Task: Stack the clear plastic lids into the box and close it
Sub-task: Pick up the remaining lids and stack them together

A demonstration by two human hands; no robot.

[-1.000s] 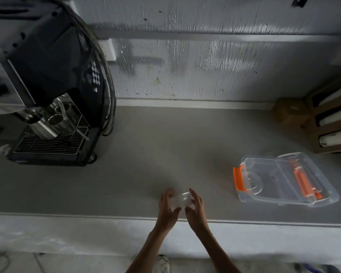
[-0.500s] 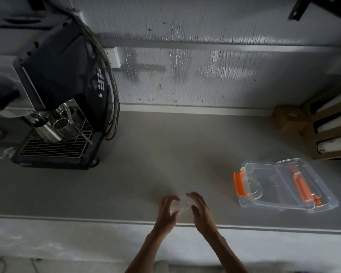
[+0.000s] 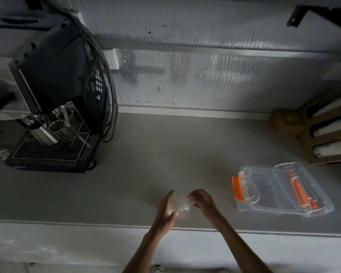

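A small stack of clear plastic lids (image 3: 179, 203) rests near the counter's front edge, between my two hands. My left hand (image 3: 165, 212) cups the stack from the left, with the thumb under its near side. My right hand (image 3: 202, 200) touches the stack's right edge with curled fingers. The clear plastic box (image 3: 280, 189) with orange latches lies on the counter well to the right of my hands; its clear lid with a handle rests on it. The lids are transparent, so their number is hard to make out.
A black espresso machine (image 3: 53, 95) with steel cups on its grate fills the left of the grey counter (image 3: 165, 154). Brown cardboard boxes (image 3: 323, 131) holding white rolls stand at the back right. The counter's front edge runs just below my hands.
My hands first held the lids together, then spread open over them, and now close in on the stack again. The view has tilted slightly, shifting the scene downward.
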